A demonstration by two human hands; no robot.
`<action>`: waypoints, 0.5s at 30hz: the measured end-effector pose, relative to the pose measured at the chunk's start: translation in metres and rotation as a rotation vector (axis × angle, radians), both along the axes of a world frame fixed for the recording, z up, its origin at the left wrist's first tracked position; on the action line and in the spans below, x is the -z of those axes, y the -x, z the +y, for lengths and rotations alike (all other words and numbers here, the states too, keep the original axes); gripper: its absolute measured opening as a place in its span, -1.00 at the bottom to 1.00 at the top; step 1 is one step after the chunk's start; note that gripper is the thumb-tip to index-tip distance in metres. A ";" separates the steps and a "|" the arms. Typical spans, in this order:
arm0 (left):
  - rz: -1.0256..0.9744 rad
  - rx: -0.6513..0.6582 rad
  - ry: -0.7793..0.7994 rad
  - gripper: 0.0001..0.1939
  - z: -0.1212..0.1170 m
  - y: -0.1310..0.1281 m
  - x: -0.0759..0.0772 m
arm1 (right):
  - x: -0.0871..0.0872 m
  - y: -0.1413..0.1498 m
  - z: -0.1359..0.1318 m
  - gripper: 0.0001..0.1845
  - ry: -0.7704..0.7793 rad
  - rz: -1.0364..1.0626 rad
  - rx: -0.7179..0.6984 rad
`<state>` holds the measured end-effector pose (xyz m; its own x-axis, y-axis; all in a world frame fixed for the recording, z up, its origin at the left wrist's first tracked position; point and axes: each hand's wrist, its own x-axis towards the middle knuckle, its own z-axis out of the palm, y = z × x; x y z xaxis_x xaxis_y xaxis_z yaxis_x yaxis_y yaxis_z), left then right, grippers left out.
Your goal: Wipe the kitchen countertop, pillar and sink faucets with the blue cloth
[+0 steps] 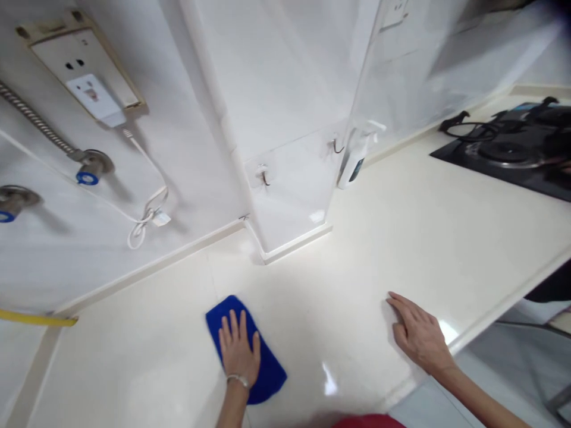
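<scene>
L fingers (234, 326) spread atop blue cloth (268, 373), all w/in its edges.

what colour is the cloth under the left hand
The cloth is plain deep blue, seen best in the head view.

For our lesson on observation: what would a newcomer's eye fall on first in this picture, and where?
The bright blue oblong cloth stands out first, flat under the left hand on the glossy cream countertop. Next come the flat black cooktop at far right and the white spray bottle beside the jutting white wall.
</scene>
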<state>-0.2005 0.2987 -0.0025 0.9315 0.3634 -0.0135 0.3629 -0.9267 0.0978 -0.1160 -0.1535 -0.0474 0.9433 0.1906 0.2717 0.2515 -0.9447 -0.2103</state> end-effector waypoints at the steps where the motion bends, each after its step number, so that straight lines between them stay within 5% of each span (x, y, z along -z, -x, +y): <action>1: -0.004 0.058 0.024 -0.36 -0.012 -0.013 0.001 | -0.001 0.000 0.000 -0.33 -0.005 0.003 0.000; 5: -0.003 0.164 0.078 -0.36 -0.034 -0.073 -0.002 | -0.005 -0.001 0.002 -0.40 -0.029 0.018 0.004; 10: -0.010 0.147 0.124 -0.37 -0.025 -0.145 -0.008 | -0.005 0.000 0.003 -0.41 -0.035 0.040 0.015; 15: -0.026 0.074 0.126 -0.37 -0.012 -0.188 -0.013 | 0.000 0.000 0.002 -0.40 -0.057 0.032 0.009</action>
<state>-0.0124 0.2869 0.0101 0.9563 0.2909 -0.0304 0.2901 -0.9304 0.2238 -0.1156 -0.1515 -0.0476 0.9534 0.1672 0.2512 0.2352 -0.9332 -0.2716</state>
